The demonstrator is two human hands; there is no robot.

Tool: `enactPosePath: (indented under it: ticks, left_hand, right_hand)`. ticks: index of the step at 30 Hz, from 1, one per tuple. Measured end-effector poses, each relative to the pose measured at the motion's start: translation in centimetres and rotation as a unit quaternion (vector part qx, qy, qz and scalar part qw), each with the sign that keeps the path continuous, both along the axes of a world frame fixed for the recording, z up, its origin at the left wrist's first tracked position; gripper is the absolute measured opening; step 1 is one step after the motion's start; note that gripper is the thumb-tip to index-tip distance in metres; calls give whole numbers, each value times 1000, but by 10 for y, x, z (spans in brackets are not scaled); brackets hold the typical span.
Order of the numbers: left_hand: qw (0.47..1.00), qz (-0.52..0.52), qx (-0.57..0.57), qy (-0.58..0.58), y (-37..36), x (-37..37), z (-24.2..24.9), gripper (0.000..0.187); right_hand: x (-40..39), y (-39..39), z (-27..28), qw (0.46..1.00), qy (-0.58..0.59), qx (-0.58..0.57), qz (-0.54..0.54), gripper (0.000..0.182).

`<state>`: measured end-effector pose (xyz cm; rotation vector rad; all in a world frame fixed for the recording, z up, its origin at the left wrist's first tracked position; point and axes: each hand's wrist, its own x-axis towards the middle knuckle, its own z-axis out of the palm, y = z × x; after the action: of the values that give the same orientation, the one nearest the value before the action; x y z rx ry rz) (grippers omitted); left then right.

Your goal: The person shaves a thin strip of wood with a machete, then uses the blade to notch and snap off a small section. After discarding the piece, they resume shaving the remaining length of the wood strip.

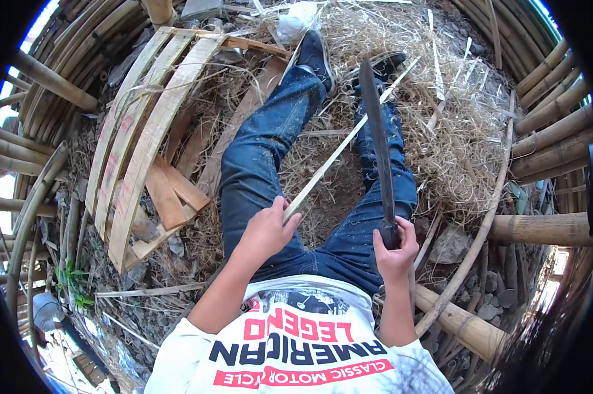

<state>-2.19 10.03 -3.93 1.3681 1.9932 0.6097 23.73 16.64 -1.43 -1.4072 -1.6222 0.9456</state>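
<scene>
My left hand (270, 226) is closed around the near end of a thin pale bamboo strip (339, 150). The strip slants up and away to the right, across the gap between my legs toward my right shin. In my right hand (397, 248) is the dark handle of a machete (379, 138), its long blade pointing away from me over my right leg. The blade's tip reaches near my right shoe (388, 64), and the strip's far part passes by the blade in this view. My outstretched legs in blue jeans (257, 151) lie on both sides of the strip.
Curly shavings (464, 144) cover the ground ahead and right. A slatted wooden pallet (158, 125) leans at the left, beside loose boards (171, 190). Stacked bamboo poles (552, 138) line both sides, and a thick bamboo pole (464, 322) lies near my right elbow.
</scene>
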Motion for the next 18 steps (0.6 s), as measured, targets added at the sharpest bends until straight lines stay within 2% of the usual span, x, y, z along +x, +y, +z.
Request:
enactPosePath:
  ticks: [1,3,4,6,8,10,12,14,16,18]
  left_hand:
    - [1000,3,-3,2,-2,-1,3,31]
    - [965,-6,-129,-227,-1,-4,15,35]
    - [965,-5,-129,-226,0,-6,20,35]
    - [932,-26,-171,-317,-2,-7,26,47]
    - [942,-30,-143,-301,-10,-5,19,47]
    - [972,-13,-120,-203,-14,1,25,42]
    - [974,-1,-98,-204,-17,9,38,38]
    - [991,6,-111,-80,-20,15,41,32]
    - [993,0,-96,-75,-20,20,48,26]
    - [994,-15,-104,-11,-18,25,57,25]
  right_hand:
    - [-5,1,3,999,-18,22,22,39]
    - [-14,3,2,995,-28,67,60,39]
    - [-17,3,0,996,-27,66,61,39]
    - [-21,1,-2,984,-85,95,125,40]
    - [-25,1,-5,975,-100,117,158,41]
    - [-29,2,-10,953,-125,172,218,43]
    - [-30,3,-12,947,-137,167,239,46]
    - [-30,6,-10,939,-174,147,257,47]
    - [-30,9,-8,941,-192,118,253,46]
    - [-28,15,-8,931,-230,96,266,38]
